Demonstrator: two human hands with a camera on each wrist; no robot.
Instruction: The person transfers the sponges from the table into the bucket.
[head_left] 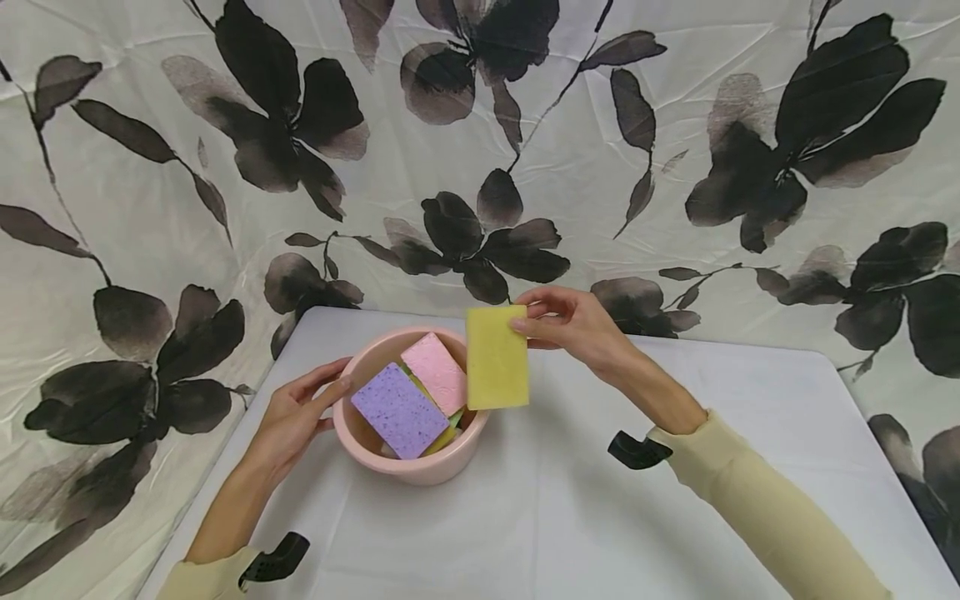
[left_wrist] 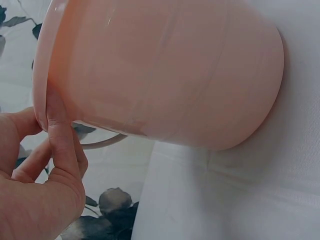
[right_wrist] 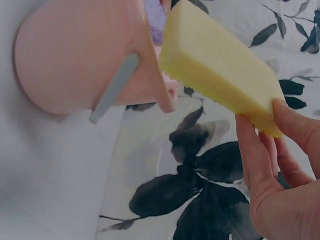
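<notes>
A pink bucket (head_left: pixel 420 471) stands on the table with several sponges in it, among them a speckled purple sponge (head_left: pixel 400 411) and a pink sponge (head_left: pixel 435 373). My left hand (head_left: pixel 296 417) pinches the bucket's rim at its left side, thumb and fingers on either side of the lip in the left wrist view. With thumb and fingertips, my right hand (head_left: pixel 570 325) grips a yellow sponge (head_left: pixel 497 358) by its edge. That sponge is held upright above the bucket's right rim and overlaps it in the head view. Yellow and green pieces show partly under the top sponges.
A white cloth covers the table (head_left: pixel 600 525). Behind it hangs a pale curtain (head_left: pixel 600 208) with dark flowers. The bucket's grey handle (right_wrist: pixel 115 87) hangs down along its side. Each wrist wears a black strap mount (head_left: pixel 639 450).
</notes>
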